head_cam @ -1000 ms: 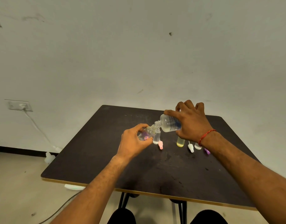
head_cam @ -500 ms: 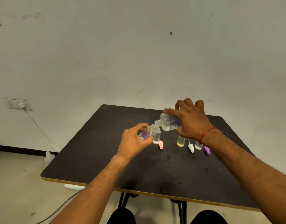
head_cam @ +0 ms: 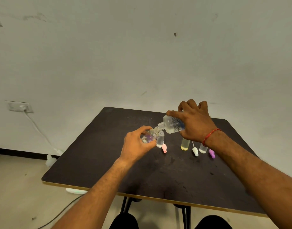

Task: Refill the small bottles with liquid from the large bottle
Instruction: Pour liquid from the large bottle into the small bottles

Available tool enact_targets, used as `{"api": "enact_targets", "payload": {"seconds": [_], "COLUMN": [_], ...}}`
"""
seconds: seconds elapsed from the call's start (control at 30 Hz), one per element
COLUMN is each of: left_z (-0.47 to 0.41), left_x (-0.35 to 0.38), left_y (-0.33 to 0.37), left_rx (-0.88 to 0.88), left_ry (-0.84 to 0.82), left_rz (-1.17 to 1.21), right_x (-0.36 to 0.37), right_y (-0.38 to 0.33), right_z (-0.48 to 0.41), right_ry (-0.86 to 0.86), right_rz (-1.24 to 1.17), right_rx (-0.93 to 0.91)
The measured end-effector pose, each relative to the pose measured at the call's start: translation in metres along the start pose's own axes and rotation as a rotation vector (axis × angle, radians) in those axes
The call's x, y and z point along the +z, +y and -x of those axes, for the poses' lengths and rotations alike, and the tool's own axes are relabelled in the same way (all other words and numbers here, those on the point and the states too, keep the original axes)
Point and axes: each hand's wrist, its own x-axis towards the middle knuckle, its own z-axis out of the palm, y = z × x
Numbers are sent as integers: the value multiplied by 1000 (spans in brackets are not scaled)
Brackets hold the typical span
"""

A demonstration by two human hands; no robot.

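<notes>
My right hand [head_cam: 196,123] grips the large clear bottle [head_cam: 172,124], tipped down to the left with its open neck at the mouth of a small bottle. My left hand [head_cam: 135,144] holds that small clear, purple-tinted bottle [head_cam: 150,136], tilted toward the large one. An open small clear bottle [head_cam: 160,139] stands just behind it on the dark table [head_cam: 109,162]. A small yellow bottle [head_cam: 185,144] and another small clear bottle [head_cam: 203,148] stand under my right wrist.
Loose caps lie on the table: a pink one [head_cam: 164,148], a white one [head_cam: 195,151] and a purple one [head_cam: 212,153]. A wall socket [head_cam: 19,106] with a white cable sits at the left. The table's front edge runs near my knees.
My right hand has lifted the large bottle's base a little, tipping it more steeply. The left hand and its small bottle have stayed nearly still.
</notes>
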Motion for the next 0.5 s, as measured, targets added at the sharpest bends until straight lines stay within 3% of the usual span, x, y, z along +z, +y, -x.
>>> {"api": "enact_targets", "payload": {"seconds": [0.5], "left_z": [-1], "left_x": [2], "left_y": [-2], "left_rx": [-15], "left_ry": [-7], "left_rz": [5], "right_x": [-2], "right_y": [0], "right_z": [-2], "right_ry": [8], "right_rz": [13], "right_rx": [-9]}}
